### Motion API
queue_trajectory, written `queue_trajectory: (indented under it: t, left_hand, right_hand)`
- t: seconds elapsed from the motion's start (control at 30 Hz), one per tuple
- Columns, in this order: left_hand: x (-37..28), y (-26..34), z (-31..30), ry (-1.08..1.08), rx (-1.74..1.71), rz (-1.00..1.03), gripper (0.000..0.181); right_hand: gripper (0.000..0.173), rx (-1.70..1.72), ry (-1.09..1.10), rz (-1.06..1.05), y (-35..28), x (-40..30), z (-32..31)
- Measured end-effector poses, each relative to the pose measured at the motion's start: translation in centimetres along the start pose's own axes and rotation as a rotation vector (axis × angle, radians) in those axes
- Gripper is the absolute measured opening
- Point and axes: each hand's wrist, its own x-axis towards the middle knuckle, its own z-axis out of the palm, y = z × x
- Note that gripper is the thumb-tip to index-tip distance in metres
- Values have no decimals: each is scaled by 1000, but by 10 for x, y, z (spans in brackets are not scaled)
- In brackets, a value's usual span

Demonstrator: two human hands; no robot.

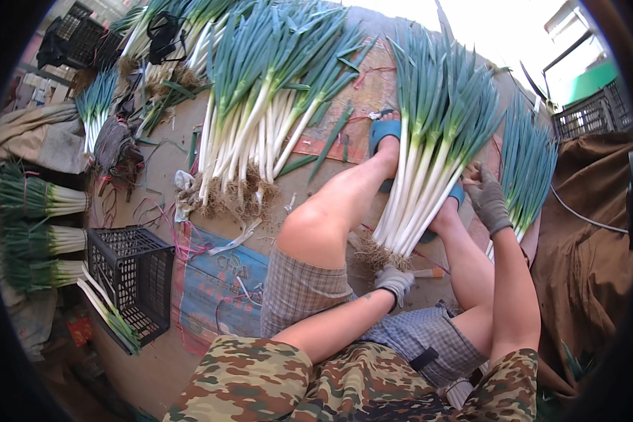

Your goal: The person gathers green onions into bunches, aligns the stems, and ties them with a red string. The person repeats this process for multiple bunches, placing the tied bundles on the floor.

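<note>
A bunch of green onions with long white stalks lies between my legs, roots toward me. Gloved, my left hand is at the root end, beside a short flat strip with a pale brown tip; whether its fingers grip anything is hidden. On the right edge of the bunch, my right hand, also gloved, has its fingers bent near the stalks and leaves; its grip cannot be made out. A pink string shows under the bunch near the roots. A blue sandal is on one foot, left of the leaves.
A loose pile of green onions lies to the left, another bundle to the right. Left are a black plastic crate, tied bundles and a blue printed sack. Brown cloth hangs at right.
</note>
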Motion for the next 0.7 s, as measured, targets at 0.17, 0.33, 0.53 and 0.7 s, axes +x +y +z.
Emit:
queue_trajectory:
  t: [0.17,0.33,0.53,0.7]
  left_hand:
    - [-101,21,-129,-260,-738,879,22]
    - [-60,23,-327,523,-1145,984,10]
    - [145,-98,-423,1007,-41,78,47]
    - [167,-75,-397,823,241,-85,44]
  right_hand:
    - [51,102,-115,-39,-52,-47,-44]
    - [51,272,-151,124,-67,-101,-56]
    - [54,171,-303,86,-76,-91,-25]
    - [55,117,-292,80,-76,-95,-36]
